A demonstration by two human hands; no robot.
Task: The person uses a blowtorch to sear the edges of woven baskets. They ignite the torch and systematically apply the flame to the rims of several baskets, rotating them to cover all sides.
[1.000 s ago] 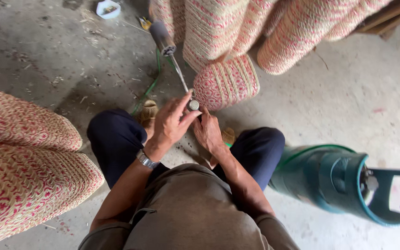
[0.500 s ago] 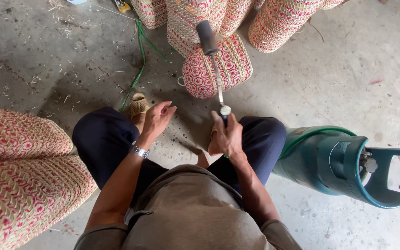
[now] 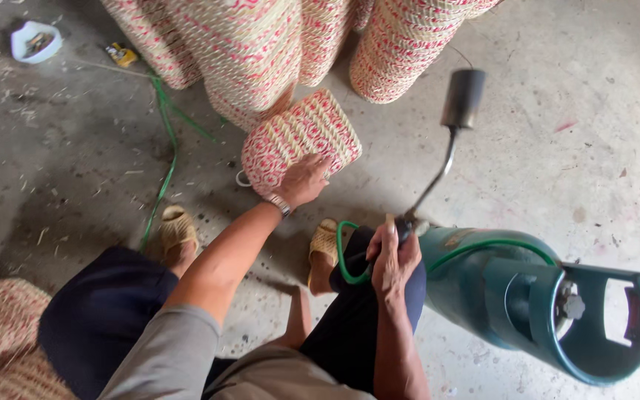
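Concrete floor, woven basket under left hand — contents unseen, perhaps empty.

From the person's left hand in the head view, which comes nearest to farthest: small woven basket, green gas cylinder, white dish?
1. Small woven basket: under the left hand, touching.
2. Green gas cylinder: lying to the right.
3. White dish: far top-left corner of the floor.

The left hand left the torch and reached forward onto the small woven basket; the right hand swung the torch rightward.
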